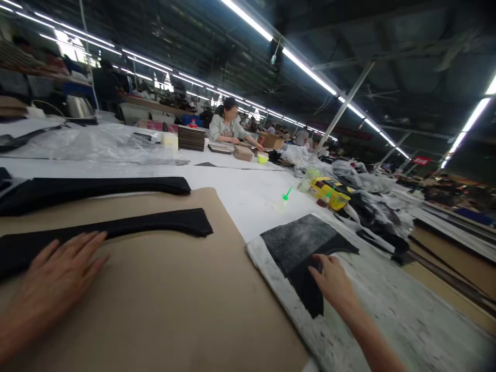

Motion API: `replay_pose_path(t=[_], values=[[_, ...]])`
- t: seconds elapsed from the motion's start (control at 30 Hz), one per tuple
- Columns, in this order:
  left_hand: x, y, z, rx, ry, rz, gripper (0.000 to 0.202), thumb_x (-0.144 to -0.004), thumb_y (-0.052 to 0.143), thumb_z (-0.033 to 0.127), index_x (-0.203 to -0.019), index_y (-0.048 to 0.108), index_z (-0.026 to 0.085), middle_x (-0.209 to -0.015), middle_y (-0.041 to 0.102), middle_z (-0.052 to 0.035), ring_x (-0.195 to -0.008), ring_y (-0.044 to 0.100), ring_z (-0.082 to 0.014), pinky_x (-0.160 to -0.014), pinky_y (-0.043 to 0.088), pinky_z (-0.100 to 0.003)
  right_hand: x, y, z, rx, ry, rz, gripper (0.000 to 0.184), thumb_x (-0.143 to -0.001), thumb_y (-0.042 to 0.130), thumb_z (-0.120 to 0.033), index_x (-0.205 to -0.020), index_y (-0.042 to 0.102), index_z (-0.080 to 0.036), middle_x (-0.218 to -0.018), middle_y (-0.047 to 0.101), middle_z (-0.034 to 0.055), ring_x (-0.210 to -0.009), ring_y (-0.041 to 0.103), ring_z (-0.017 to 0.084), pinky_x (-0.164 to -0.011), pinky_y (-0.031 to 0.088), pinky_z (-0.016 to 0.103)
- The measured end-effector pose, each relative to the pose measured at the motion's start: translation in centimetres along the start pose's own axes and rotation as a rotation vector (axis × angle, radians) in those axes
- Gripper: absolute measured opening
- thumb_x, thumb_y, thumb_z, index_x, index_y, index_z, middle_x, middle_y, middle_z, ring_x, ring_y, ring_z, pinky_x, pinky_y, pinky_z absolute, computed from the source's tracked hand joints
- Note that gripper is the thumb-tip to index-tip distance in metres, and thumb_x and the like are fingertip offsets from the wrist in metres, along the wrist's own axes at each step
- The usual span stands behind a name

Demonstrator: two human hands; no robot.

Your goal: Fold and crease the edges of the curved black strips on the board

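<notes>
My left hand (65, 276) lies flat with its fingers spread, touching the lower edge of a long curved black piece (155, 223) on the brown board (163, 289). Farther up lies a second such black strip (104, 188), its left end cut off by the frame. On the right, my right hand (335, 281) rests on a black leather-like piece (298, 243), thumb and forefinger apart and its other fingers partly hidden. That piece has a greyish textured part and a darker smooth part, and lies on a grey-white mottled slab (387, 294).
A small bottle with a green nozzle (285, 196) stands beyond the slab, near a yellow container (331, 194). Plastic wrap (101, 144) covers the far left of the white table (248, 186). Across it, a co-worker (228, 124) reaches near stacked brown pieces (191, 138).
</notes>
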State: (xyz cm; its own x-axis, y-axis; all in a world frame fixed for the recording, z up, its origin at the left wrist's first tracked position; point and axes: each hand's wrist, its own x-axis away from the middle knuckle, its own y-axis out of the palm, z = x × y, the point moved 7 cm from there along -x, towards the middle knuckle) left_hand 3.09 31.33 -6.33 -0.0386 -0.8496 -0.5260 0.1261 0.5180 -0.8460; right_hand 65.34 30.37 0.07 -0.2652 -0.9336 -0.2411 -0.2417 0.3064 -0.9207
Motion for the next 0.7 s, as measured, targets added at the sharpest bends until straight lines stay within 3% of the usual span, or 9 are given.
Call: replay_pose_path(t=[0.1,0.3,0.4,0.53,0.7], values=[[-1.1,-0.7,8.1,0.000,0.146,-0.045,0.051,-0.093,0.025,0.047,-0.131,0.047,0.020,-0.132,0.057,-0.0067,-0.121,0.053,-0.0274,-0.110,0.034,-0.052,0.7,0.5,3.9,-0.103,0.072,-0.019,0.033,-0.078,0.053,-0.030,-0.107,0.062,-0.016,-0.102,0.058,0.0114,-0.078,0.062,0.023,-0.078,0.052,0.039],[-2.1,-1.9,21.6,0.295,0.269,-0.105,0.040,-0.091,0.041,0.034,-0.127,0.055,0.021,-0.129,0.059,-0.0098,-0.117,0.056,-0.0267,-0.104,0.044,-0.049,1.2,1.4,5.5,-0.304,0.049,-0.012,0.042,-0.073,0.042,-0.024,-0.110,0.061,-0.019,-0.105,0.060,0.0097,-0.079,0.064,0.021,-0.066,0.054,0.032],[-1.7,-3.0,26.7,0.409,0.326,-0.123,0.035,-0.090,0.043,0.026,-0.121,0.060,0.021,-0.130,0.058,-0.0098,-0.118,0.056,-0.0258,-0.100,0.050,-0.045,1.9,0.8,4.9,-0.383,-0.061,-0.054,0.046,-0.065,0.039,-0.019,-0.105,0.062,-0.019,-0.105,0.061,0.0089,-0.087,0.063,0.021,-0.071,0.054,0.032],[-0.8,-4.1,32.4,0.516,0.417,-0.208,0.032,-0.089,0.043,0.016,-0.111,0.065,0.022,-0.131,0.056,-0.0100,-0.119,0.055,-0.0248,-0.100,0.050,-0.044,3.7,-0.3,3.0,-0.442,-0.301,-0.186,0.039,-0.063,0.039,-0.015,-0.090,0.066,-0.023,-0.105,0.062,0.0051,-0.097,0.060,0.021,-0.086,0.049,0.036],[0.2,-4.5,38.1,0.589,0.512,-0.363,0.031,-0.088,0.043,0.008,-0.105,0.067,0.020,-0.130,0.056,-0.0100,-0.120,0.052,-0.0238,-0.102,0.048,-0.043,5.2,-1.5,2.0,-0.479,-0.452,-0.280,0.023,-0.078,0.046,-0.016,-0.085,0.066,-0.024,-0.108,0.061,0.0038,-0.097,0.059,0.021,-0.088,0.045,0.035]])
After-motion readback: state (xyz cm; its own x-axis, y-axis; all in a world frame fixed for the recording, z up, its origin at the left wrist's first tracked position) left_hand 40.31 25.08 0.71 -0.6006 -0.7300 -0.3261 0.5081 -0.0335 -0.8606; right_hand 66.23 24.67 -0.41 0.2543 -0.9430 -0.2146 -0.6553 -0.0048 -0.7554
